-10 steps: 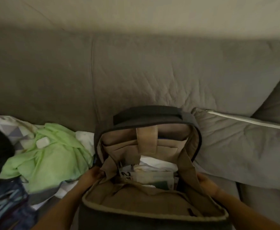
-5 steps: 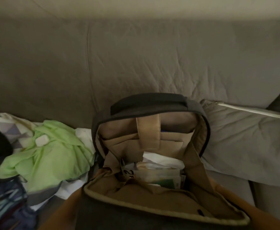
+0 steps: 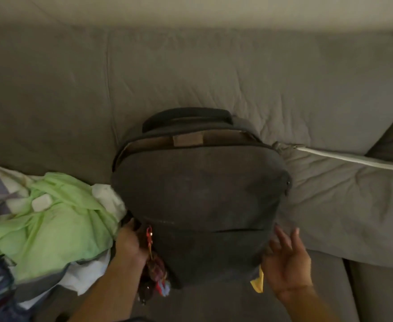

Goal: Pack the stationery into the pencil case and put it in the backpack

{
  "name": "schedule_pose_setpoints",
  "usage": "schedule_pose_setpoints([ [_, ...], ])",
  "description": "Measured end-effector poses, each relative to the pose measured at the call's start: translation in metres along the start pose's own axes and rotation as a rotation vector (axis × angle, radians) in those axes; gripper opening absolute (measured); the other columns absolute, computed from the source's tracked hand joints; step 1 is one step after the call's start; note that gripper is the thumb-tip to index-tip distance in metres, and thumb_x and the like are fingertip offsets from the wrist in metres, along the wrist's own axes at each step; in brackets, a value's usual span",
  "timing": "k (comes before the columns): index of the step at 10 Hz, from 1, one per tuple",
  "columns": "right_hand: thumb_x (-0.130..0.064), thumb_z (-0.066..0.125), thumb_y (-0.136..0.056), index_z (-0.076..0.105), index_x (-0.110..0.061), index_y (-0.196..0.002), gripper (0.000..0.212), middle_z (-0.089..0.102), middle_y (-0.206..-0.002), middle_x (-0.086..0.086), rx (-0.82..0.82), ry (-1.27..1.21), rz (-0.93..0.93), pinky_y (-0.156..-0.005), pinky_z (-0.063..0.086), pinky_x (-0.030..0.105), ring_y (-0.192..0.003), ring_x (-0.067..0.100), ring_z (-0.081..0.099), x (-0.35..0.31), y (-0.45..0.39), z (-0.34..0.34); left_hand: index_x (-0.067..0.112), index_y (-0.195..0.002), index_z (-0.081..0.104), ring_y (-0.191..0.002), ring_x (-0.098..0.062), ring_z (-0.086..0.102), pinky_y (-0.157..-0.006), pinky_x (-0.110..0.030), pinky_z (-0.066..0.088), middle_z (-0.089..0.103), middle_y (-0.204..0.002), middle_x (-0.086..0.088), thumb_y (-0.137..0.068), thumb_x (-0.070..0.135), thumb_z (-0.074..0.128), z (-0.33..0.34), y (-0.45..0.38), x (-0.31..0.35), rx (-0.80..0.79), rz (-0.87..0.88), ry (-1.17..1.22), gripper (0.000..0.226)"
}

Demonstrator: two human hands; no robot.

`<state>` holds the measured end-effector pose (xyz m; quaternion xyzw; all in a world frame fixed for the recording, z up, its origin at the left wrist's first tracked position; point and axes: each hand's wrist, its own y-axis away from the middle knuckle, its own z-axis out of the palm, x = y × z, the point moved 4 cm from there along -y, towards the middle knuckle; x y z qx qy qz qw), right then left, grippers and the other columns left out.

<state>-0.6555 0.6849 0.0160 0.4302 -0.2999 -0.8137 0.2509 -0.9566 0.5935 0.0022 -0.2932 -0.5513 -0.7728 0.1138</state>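
A dark grey backpack (image 3: 200,194) stands on the grey sofa, leaning on the backrest. Its front flap is folded up over the main compartment, and only a thin tan strip of lining (image 3: 186,140) shows under the top handle. The contents and the pencil case are hidden. My left hand (image 3: 130,242) presses on the bag's lower left edge beside a red clip with a keychain (image 3: 153,263); whether its fingers grip the edge I cannot tell. My right hand (image 3: 286,263) is by the lower right corner, fingers spread, holding nothing. A yellow tag (image 3: 257,283) hangs there.
A heap of clothes with a light green garment (image 3: 49,226) lies left of the bag, touching it. A grey cushion (image 3: 344,205) with a white zip edge lies to the right. The sofa backrest (image 3: 191,77) rises behind.
The backpack was wide open with papers and pouches visible inside; its front flap has now swung up and covers the opening. Both hands moved lower along the bag's sides.
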Motion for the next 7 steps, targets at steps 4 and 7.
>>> schedule_pose_setpoints([
  [4, -0.051, 0.068, -0.073, -0.008, 0.008, -0.142, 0.119, -0.005, -0.154, 0.027, 0.048, 1.478, -0.924, -0.116, 0.003, 0.035, -0.143, 0.035, -0.003, -0.042, -0.022, 0.135, 0.022, -0.147, 0.010, -0.134, -0.025, 0.028, -0.111, -0.035, 0.024, 0.027, -0.148, -0.010, -0.047, 0.072, 0.073, 0.047, 0.042, 0.058, 0.271, 0.915, -0.907, 0.128],
  [7, -0.036, 0.061, -0.087, -0.010, -0.006, -0.147, 0.098, -0.004, -0.158, 0.010, -0.220, 1.699, -0.539, -0.117, 0.009, 0.034, -0.145, 0.024, 0.001, -0.094, 0.026, 0.112, 0.030, -0.151, 0.007, -0.137, -0.038, 0.028, -0.111, -0.040, 0.025, 0.024, -0.156, -0.005, -0.068, 0.066, 0.065, 0.002, 0.087, 0.074, 0.088, 0.721, -1.192, 0.108],
])
